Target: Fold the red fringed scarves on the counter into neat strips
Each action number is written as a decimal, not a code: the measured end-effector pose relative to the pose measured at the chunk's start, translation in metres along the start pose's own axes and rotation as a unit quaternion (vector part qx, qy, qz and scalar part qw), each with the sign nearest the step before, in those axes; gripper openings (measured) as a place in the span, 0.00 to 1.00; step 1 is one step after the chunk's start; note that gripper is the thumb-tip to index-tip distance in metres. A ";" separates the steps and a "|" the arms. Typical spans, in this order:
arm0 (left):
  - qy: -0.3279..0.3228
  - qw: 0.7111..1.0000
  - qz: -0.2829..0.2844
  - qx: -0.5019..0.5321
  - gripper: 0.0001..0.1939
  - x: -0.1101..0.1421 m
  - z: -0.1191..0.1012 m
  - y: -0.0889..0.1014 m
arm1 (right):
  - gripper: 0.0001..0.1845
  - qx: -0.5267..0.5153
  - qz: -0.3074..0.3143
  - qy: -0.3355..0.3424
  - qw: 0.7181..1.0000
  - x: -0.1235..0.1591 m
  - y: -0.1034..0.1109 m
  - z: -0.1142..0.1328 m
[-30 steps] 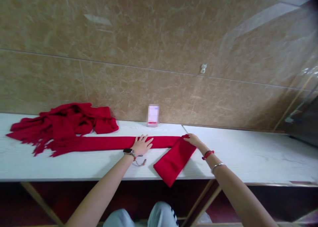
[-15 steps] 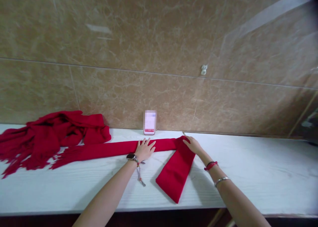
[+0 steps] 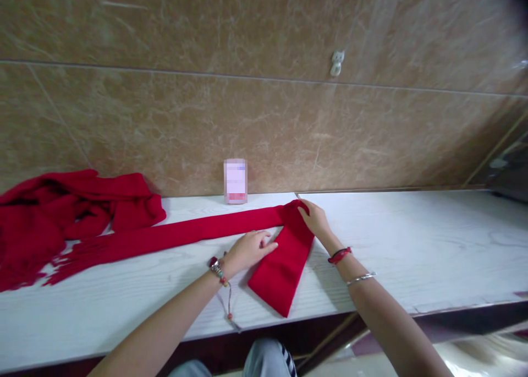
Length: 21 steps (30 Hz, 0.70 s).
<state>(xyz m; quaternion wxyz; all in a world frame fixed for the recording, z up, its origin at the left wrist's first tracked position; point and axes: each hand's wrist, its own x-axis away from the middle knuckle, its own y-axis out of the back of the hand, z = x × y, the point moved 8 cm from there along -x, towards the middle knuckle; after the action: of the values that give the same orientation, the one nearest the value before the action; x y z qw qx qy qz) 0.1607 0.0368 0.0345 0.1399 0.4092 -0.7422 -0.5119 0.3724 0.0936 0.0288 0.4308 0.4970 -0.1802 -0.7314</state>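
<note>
A long red scarf point(image 3: 193, 229) lies in a narrow strip along the white counter, its fringed end to the left. On the right it bends at a corner, and a wider flap point(image 3: 284, 267) slants down toward the front edge. My right hand point(image 3: 315, 218) grips that bent corner, thumb on top and some fingers hidden behind the cloth. Just left of the flap, my left hand point(image 3: 249, 250) is off the strip, fingers loosely bent and apart, holding nothing. Its fingertips are close to the flap's left edge; whether they touch it I cannot tell.
A second heap of red fringed cloth point(image 3: 82, 206) lies at the left against the tiled wall point(image 3: 206, 124). Behind the strip a phone point(image 3: 235, 181) leans on the wall. The white counter point(image 3: 396, 245) runs on to the right, past a dark object point(image 3: 513, 173).
My left hand has lifted off the scarf strip and moved toward the flap. The right hand stays at the bent corner. The view has tilted downward, showing my knees.
</note>
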 end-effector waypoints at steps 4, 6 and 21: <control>0.008 0.993 0.075 0.092 0.21 0.005 -0.008 -0.021 | 0.18 -0.020 -0.016 -0.008 1.000 0.000 0.006 0.000; 0.016 0.984 0.099 0.150 0.19 0.004 -0.005 -0.018 | 0.19 -0.025 -0.010 -0.009 1.000 0.000 0.005 0.001; 0.077 0.978 0.139 0.133 0.32 0.011 0.037 0.009 | 0.25 0.106 0.175 0.123 0.971 0.023 -0.046 0.016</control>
<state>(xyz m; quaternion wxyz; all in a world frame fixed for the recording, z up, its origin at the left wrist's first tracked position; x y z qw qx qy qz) 0.1267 0.0537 0.0239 0.2104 0.3552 -0.8403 -0.3513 0.3341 0.0981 -0.0087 0.5157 0.5865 -0.2867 -0.5548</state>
